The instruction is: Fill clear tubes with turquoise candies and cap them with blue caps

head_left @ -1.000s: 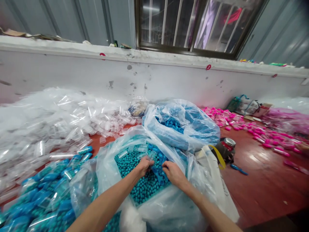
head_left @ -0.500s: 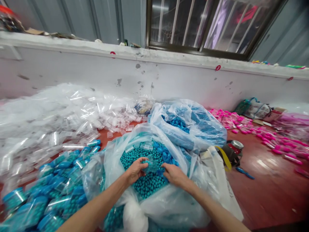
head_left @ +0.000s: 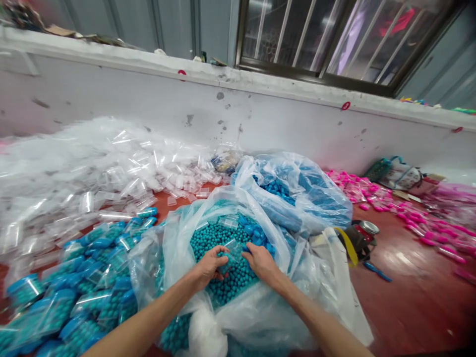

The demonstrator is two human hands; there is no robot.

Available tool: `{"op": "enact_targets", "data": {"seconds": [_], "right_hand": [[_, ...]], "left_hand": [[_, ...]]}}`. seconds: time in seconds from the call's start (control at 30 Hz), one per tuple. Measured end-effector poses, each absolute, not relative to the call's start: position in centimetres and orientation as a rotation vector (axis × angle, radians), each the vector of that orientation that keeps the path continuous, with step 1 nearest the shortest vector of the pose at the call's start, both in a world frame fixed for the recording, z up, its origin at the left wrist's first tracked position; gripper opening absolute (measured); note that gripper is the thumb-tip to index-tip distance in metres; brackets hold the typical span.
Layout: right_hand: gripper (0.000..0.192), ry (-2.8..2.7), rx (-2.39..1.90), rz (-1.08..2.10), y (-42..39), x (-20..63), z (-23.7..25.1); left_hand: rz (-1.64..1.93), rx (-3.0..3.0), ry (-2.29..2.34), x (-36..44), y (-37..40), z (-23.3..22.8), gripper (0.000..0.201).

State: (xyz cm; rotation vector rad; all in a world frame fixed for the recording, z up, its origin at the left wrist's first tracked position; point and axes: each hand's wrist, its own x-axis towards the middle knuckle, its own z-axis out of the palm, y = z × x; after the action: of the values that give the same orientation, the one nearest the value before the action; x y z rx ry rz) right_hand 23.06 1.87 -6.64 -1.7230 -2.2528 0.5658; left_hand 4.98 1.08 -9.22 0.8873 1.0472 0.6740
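Above a plastic bag (head_left: pixel 174 248) filled with teal beads (head_left: pixel 208 238), my left hand (head_left: pixel 211 264) is closed around a small clear plastic jar (head_left: pixel 234 249). The jar is tilted, its open end toward the right, with teal beads at its lower end. Facing it, my right hand (head_left: pixel 262 264) pinches a blue cap (head_left: pixel 246 249), close to the jar's mouth; whether they touch I cannot tell. Several more blue caps (head_left: pixel 256 233) lie on the beads behind my right hand, and clear empty jars (head_left: pixel 228 220) rest at the back of the bag.
Bead-filled jars with blue caps (head_left: pixel 92 272) are heaped at left, below a large pile of clear empty jars (head_left: pixel 92 168). Behind stands a bag of blue caps (head_left: pixel 316 198). A lidded jar in a dark holder (head_left: pixel 366 230) and pink-capped tubes (head_left: pixel 394 203) lie on the red tabletop (head_left: pixel 416 282).
My right hand has moved slightly left and up, bringing the blue cap nearer the jar. The view has shifted a little, so the surroundings sit further right.
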Motion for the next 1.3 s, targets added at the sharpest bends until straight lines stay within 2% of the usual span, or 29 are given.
{"op": "enact_targets", "data": {"seconds": [0.13, 0.23, 0.33, 0.47, 0.53, 0.63, 0.77, 0.83, 0.9, 0.97, 1.07, 1.17, 1.3], "right_hand": [[0.012, -1.665, -1.565, 1.200, 3.3, 22.5, -6.0], [0.015, -1.410, -1.573, 1.396, 3.8, 22.7, -6.4], [0.018, -1.543, -1.739, 1.168, 3.4, 23.8, -6.6], [0.023, -2.225, -1.668, 0.445, 2.3, 24.4, -5.9], [0.023, -2.564, -1.548, 0.214, 2.0, 23.7, -5.8], [0.023, -2.837, -1.466, 0.041, 2.1, 22.3, -6.7], [0.021, -2.780, -1.512, -0.070, 2.5, 21.8, -7.8], [0.014, -2.677, -1.554, 0.071, 2.7, 21.9, -7.5], [0.012, -2.488, -1.564, 0.380, 2.6, 22.1, -6.9], [0.011, -2.290, -1.442, 0.699, 2.4, 22.0, -6.1], [0.013, -2.134, -1.233, 0.966, 1.8, 21.7, -5.4], [0.024, -2.094, -1.197, 1.059, 1.3, 21.4, -5.2], [0.030, -2.007, -1.326, 0.996, 1.0, 21.1, -5.4]], "left_hand": [[0.689, 0.888, 1.122, 5.2, 1.0, -9.0, 0.052], [0.710, 0.846, 1.189, 4.8, 1.1, -8.7, 0.052], [0.755, 0.781, 1.220, 4.3, 1.3, -8.5, 0.049], [0.825, 0.766, 1.151, 4.0, 1.5, -8.1, 0.047], [0.856, 0.783, 1.107, 4.0, 1.5, -8.0, 0.047], [0.864, 0.811, 1.053, 4.3, 1.4, -7.9, 0.052], [0.846, 0.865, 1.038, 4.6, 1.1, -8.4, 0.055], [0.827, 0.892, 1.074, 4.7, 0.9, -8.7, 0.052], [0.800, 0.918, 1.100, 4.7, 0.8, -8.8, 0.049], [0.802, 0.953, 1.101, 4.8, 0.7, -8.8, 0.047], [0.848, 0.991, 1.079, 4.9, 0.8, -8.8, 0.050], [0.872, 1.000, 1.044, 5.1, 0.7, -8.8, 0.058], [0.872, 0.977, 1.004, 5.5, 0.4, -8.5, 0.072]]}}
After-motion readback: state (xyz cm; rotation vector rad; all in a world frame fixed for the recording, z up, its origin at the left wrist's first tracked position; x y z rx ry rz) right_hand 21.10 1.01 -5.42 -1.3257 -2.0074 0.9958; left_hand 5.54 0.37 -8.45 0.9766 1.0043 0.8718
